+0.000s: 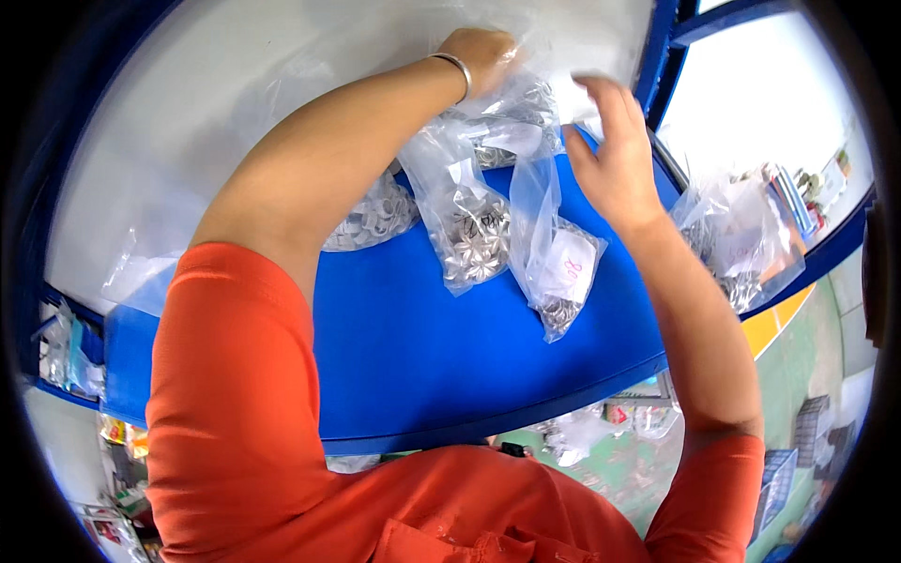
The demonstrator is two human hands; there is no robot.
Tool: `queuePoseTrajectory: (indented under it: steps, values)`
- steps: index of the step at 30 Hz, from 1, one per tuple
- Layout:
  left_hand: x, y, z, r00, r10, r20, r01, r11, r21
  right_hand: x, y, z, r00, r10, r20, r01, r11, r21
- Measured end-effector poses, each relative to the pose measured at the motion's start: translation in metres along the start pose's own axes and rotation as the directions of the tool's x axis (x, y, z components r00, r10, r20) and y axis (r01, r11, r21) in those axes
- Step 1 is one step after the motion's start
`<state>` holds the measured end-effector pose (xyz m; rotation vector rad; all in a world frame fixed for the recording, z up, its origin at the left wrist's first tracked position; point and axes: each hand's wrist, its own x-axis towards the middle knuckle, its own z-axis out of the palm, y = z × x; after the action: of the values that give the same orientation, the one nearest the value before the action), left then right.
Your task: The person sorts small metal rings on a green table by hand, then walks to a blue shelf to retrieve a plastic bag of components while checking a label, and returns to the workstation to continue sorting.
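Note:
My left hand [481,58], with a silver bangle at its wrist, is closed on the upper part of a clear plastic bag [526,98] at the back of the blue tabletop [404,347]. Metal pieces show through this bag. To its right my right hand [612,150] is raised with thumb and fingers apart, holding nothing; its fingertips are a little blurred. Nearer to me lie a clear bag of shiny star-shaped metal pieces [479,246] and a smaller bag with a white label [571,263]. Beside my left forearm, partly hidden by it, is another bag of metal pieces [375,218].
Another filled clear bag [741,239] stands at the right beyond my forearm. Blue frame posts [662,47] rise at the back right. Loose plastic [141,272] lies at the left. Below the table's front edge are plastic bags [577,432] and blue crates [777,479] on the green floor.

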<state>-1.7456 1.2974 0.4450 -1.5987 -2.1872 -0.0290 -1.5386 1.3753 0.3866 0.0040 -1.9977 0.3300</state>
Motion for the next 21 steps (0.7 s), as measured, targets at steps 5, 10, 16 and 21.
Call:
queuePoseTrajectory:
  steps: [5, 10, 16, 21]
  values:
    - [0.0, 0.007, 0.003, 0.998, -0.048, -0.037, 0.045, 0.997, -0.07, 0.06, 0.02, 0.021, 0.871, -0.43, 0.238, 0.491, 0.775, -0.397]
    - [-0.004, 0.01, -0.009, 1.0, -0.008, -0.004, 0.008, 0.998, 0.07, 0.076, 0.01, 0.007, 0.735, -0.321, 0.597, 0.624, 0.666, -0.41]
    - [-0.001, 0.01, -0.013, 0.997, -0.066, -0.044, 0.068, 0.996, 0.049, 0.088, 0.007, 0.0, 0.482, -0.526, 0.701, 0.757, 0.652, -0.031]
    - [0.003, 0.008, -0.009, 0.997, -0.014, -0.079, 0.022, 0.995, 0.097, 0.109, 0.004, 0.038, 0.335, 0.052, 0.941, 0.202, 0.971, -0.126]
